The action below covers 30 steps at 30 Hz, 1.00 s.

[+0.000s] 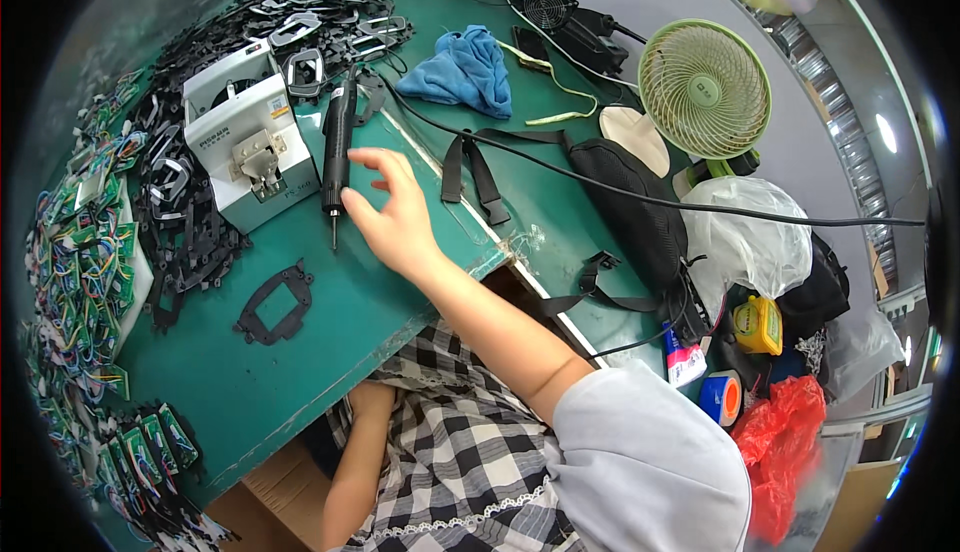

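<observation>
My right hand [397, 214] is beside a black electric screwdriver [339, 147], with thumb and fingers spread apart. The thumb and fingertips come close to the tool's right side; whether they touch it I cannot tell. The screwdriver's bit points toward me, next to a white screw-feeder machine [250, 137] with a metal outlet. Down at my lap, my left hand [372, 399] is by the checkered apron [450, 442], its fingers hidden. A flat black plastic frame [275, 302] lies on the green table [330, 322], in front of the machine.
Wired green circuit boards [85, 262] pile up on the left. Black plastic frames [300, 27] heap behind the machine. A blue cloth [462, 72], a green fan [705, 90], a black bag [630, 212] and a red plastic bag [785, 452] lie rightward. A black cable [600, 189] crosses the table.
</observation>
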{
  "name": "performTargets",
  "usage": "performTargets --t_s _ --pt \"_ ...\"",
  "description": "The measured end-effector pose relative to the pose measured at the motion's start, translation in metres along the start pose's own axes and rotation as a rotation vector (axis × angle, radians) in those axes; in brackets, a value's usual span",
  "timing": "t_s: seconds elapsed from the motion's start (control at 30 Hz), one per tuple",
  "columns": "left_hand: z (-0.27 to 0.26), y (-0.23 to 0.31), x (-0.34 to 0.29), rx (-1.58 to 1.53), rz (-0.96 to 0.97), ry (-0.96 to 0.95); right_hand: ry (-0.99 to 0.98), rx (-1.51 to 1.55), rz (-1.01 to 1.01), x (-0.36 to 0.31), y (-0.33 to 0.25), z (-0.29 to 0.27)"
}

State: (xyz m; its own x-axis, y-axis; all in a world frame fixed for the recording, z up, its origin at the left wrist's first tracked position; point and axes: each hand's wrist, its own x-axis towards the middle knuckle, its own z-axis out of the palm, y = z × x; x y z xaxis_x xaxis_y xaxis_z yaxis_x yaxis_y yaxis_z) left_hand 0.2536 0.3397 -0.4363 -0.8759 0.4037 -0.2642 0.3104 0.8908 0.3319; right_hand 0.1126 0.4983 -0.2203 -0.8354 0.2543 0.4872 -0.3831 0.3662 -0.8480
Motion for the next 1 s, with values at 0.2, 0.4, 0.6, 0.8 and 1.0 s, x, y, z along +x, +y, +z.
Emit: performTargets --t_s 0.2,0.4,0.6,0.8,1.0 --pt "-0.028 0.016 0.009 -0.323 -0.012 -0.039 -0.212 0.390 0.099 -0.050 -0.040 -0.007" --pt "-0.087 0.009 -0.039 -0.242 0.256 -0.137 -1.852 0.802 0.166 -0.082 -0.074 -0.028" --pt "-0.136 -0.008 -0.070 -0.236 0.278 -0.300 -1.676 0.188 0.062 -0.120 -0.048 -0.028" --pt "-0.138 0.009 -0.075 -0.180 0.200 -0.312 -1.344 -0.319 0.057 -0.154 -0.052 -0.035" --pt "-0.157 0.022 -0.103 -0.145 0.182 -0.237 -1.487 -0.414 0.257 -0.153 -0.036 -0.047"
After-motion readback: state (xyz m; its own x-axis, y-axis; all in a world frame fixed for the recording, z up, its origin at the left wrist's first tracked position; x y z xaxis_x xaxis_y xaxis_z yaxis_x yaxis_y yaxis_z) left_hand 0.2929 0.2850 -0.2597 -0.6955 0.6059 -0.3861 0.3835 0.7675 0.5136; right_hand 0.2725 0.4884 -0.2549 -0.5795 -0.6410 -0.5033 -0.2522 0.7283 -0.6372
